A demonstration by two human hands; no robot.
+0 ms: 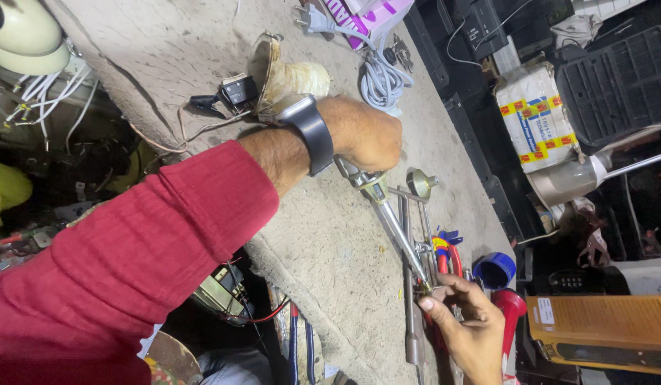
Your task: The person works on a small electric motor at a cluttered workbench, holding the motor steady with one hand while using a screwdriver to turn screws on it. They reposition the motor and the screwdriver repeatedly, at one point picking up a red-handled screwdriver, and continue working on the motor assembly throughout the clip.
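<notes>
A cluttered workshop, with a worn grey workbench (pixel 202 43) running across it. The left hand (pixel 366 135), red sleeve stretched over the bench, is fisted around a soldering iron (pixel 387 214) angled to a small part (pixel 424 287) near the bench's far edge. The right hand (pixel 469 324) pinches that part; holding it steady at the tip matters most

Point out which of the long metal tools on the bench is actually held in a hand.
The silver soldering-iron-like tool, gripped at its handle by the left hand, its tip meeting the right hand's fingers. The red-handled pliers and grey rods beside it lie loose.
</notes>
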